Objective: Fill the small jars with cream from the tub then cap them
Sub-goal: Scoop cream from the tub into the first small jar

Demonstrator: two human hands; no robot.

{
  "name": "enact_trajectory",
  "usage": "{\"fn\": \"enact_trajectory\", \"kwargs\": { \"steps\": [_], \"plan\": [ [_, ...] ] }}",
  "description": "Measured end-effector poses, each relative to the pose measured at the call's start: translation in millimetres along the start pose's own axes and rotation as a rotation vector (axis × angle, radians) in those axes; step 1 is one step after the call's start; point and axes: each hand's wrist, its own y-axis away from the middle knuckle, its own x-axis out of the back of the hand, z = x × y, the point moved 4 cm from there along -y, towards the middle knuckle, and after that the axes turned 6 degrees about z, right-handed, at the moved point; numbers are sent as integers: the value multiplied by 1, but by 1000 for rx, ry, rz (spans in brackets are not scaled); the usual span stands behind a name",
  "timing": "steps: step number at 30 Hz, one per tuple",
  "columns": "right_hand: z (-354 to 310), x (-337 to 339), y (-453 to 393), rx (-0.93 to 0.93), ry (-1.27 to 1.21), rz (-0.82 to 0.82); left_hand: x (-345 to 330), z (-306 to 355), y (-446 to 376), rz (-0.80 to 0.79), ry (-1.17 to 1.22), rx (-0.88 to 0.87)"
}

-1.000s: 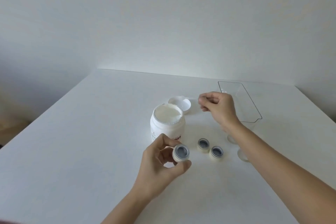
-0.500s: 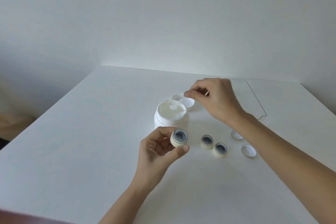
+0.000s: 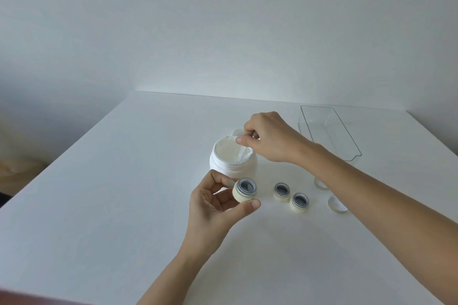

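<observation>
Scooping cream from the open white plastic tub (image 3: 233, 164).
Right hand (image 3: 270, 138) pinches a thin white spatula (image 3: 241, 153) dipped into it; left hand (image 3: 215, 203) clamps an uncapped small cream-coloured jar (image 3: 244, 189) just before the tub.

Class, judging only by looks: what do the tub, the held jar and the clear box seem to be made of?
Tub: likely opaque white plastic, smooth with a soft sheen. Jar in the left hand: cream-coloured matte body with a grey rim, plastic or frosted glass; cannot tell. Box: transparent and glossy, table visible through it, probably thin clear plastic, possibly glass.
</observation>
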Motion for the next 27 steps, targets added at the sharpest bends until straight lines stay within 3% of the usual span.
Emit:
{"fn": "enact_trajectory", "kwargs": {
  "steps": [13,22,27],
  "plan": [
    [46,9,13,-475,-479,117,3,1,-1,64,47,-10],
    [44,16,31,-530,-793,35,9,-3,-4,163,42,11],
    [35,16,47,-509,-760,-8,8,-2,-3,156,43,11]
  ]
}}
